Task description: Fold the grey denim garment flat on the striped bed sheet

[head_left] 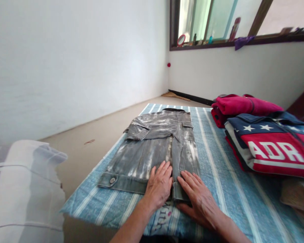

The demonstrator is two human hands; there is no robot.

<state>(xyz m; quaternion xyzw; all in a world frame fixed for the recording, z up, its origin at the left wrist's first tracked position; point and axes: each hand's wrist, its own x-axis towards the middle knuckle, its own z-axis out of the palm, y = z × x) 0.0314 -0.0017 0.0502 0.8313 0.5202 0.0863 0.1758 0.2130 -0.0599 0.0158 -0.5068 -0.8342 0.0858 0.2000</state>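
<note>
A grey denim jacket [142, 155] with whitish faded patches lies on a blue striped cloth [218, 162]. One sleeve is folded across its upper part, and the collar points away from me. My left hand [159, 185] rests flat on the lower part beside the front edge, fingers stretched out. Just right of it, my right hand [200, 199] lies over the right front panel near the hem. Its fingers are extended, and its thumb is at the hem's near edge; whether the thumb is under the fabric I cannot tell.
On the right sit a folded navy and red top [273, 148] with white stars and letters, and a folded magenta garment [248, 104] behind it. A white covered bundle [22, 192] stands at the left. Small items line the window sill [218, 44].
</note>
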